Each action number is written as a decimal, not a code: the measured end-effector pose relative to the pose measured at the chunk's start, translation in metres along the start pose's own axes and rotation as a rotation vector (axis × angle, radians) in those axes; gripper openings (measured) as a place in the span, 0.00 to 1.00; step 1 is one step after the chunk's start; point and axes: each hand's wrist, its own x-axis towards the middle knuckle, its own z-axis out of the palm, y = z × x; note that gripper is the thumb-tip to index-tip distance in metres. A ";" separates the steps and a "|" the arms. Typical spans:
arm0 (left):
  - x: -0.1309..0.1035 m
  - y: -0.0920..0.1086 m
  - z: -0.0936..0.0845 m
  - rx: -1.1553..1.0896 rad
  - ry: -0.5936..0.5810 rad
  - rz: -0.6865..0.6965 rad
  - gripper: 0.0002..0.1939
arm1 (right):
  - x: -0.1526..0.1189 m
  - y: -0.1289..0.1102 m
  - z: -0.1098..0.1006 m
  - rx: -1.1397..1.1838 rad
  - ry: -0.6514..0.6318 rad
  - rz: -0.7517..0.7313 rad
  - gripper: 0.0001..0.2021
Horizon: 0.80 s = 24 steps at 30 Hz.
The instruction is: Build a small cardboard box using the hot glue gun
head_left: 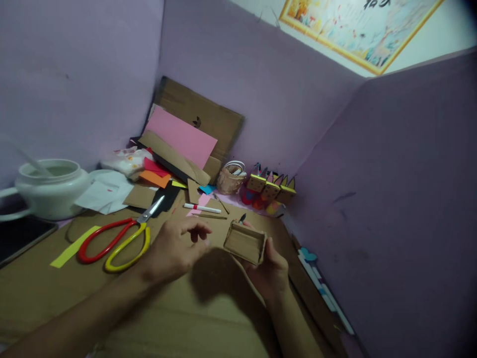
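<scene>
My right hand [274, 271] grips a small, shallow cardboard box [245, 243] with raised edges, its open side tilted towards me. The thumb rests on the box's right side, while the other fingers are mostly hidden beneath it. Left of the box, my left hand [181, 246] hovers over the cardboard sheet [179, 313] with fingers bent and apart, and nothing shows between them. Scissors [143, 221] with one red and one yellow handle lie beside that hand. Just beyond it are a white marker [202, 208] and a thin brown strip [210, 216].
A white pot [52, 191] with a utensil stands at the left, near a dark flat device [22, 241]. Paper and cardboard pieces, including a pink sheet [182, 134], lean at the back. A wrapped cup [231, 180] and small yellow-topped decorations [272, 189] stand by the wall.
</scene>
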 end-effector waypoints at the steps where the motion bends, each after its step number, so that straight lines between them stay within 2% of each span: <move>1: -0.002 0.000 0.002 0.022 -0.004 0.075 0.04 | 0.001 0.001 0.000 0.009 0.012 -0.010 0.21; 6: -0.010 0.001 0.011 0.126 -0.024 0.459 0.05 | 0.002 0.010 0.001 -0.031 0.005 -0.048 0.21; 9: -0.012 0.000 0.014 0.179 -0.027 0.565 0.04 | 0.001 0.015 0.003 -0.080 0.008 -0.031 0.21; 15: -0.012 -0.002 0.015 0.218 -0.005 0.619 0.04 | 0.001 0.021 0.004 -0.117 0.007 -0.006 0.24; 20: -0.012 -0.002 0.017 0.253 -0.032 0.603 0.02 | 0.000 0.021 0.004 -0.175 0.041 -0.041 0.27; 24: -0.015 -0.002 0.020 0.243 0.003 0.608 0.05 | -0.001 0.020 0.006 -0.226 0.040 -0.089 0.28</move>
